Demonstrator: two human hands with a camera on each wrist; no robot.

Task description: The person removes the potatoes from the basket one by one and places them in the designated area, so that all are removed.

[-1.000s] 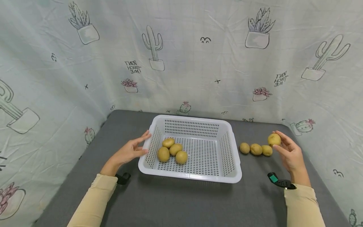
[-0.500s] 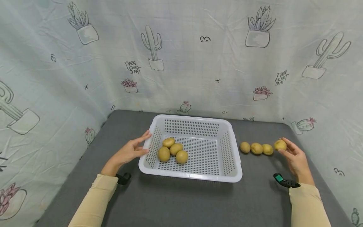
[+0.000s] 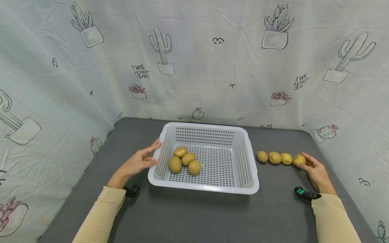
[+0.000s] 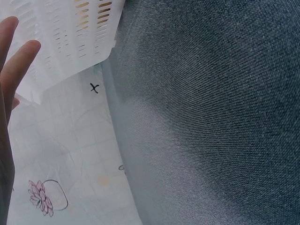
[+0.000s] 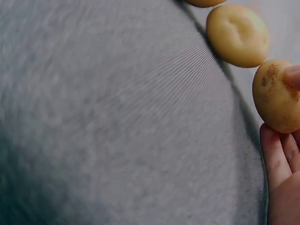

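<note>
My right hand [image 3: 316,171] pinches a potato [image 3: 299,160] between thumb and fingers at the right end of a short row, close over the table. In the right wrist view this potato [image 5: 271,101] shows brown specks and sits right beside a smoother potato [image 5: 238,36]. The rest of the row is a potato [image 3: 286,159], another potato [image 3: 275,157] and a rounder potato [image 3: 262,156] nearest the basket. My left hand [image 3: 138,163], fingers spread and fairly straight, rests its fingertips at the left rim of a white perforated plastic basket [image 3: 203,187]. Several potatoes [image 3: 188,158] lie in its left half.
A dark grey cloth-covered table [image 3: 194,219] bears everything. Behind it and at the sides hangs a pale curtain [image 3: 194,67] printed with cacti and potted plants. The basket stands between my two hands, with the potato row to its right.
My right hand has moved right and down with its potato, from above the row's end to the table beside the last potato. My left hand and the basket have stayed put.
</note>
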